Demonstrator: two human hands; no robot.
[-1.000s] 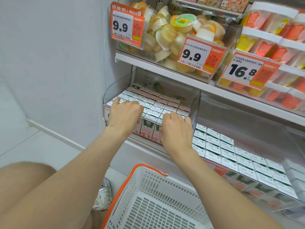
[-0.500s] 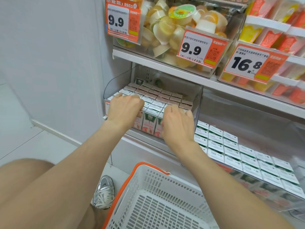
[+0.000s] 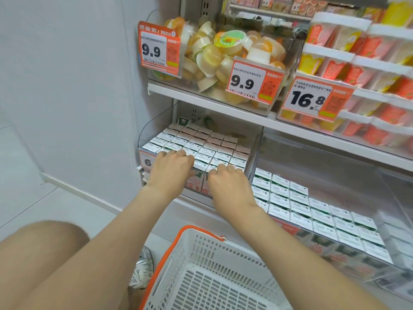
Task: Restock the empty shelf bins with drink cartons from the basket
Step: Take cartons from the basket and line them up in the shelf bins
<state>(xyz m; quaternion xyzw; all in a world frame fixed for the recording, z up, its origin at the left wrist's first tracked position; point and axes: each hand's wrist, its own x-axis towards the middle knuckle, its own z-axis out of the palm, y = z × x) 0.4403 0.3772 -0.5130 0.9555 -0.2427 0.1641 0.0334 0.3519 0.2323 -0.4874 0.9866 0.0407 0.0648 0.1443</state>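
Likely the last step: left hand [image 3: 171, 166] and right hand [image 3: 228, 182] curl their fingers over the front-row cartons [image 3: 214, 148] in the packed left bin [image 3: 150, 128] - squaring them up - so next comes letting go, since the basket [image 3: 178, 239] shows none.

The left hand [image 3: 170, 167] hides most of the lower price tag [image 3: 147, 161].

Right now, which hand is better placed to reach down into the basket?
Probably the right hand: its forearm lies above the basket, while the left hand holds cartons further left.
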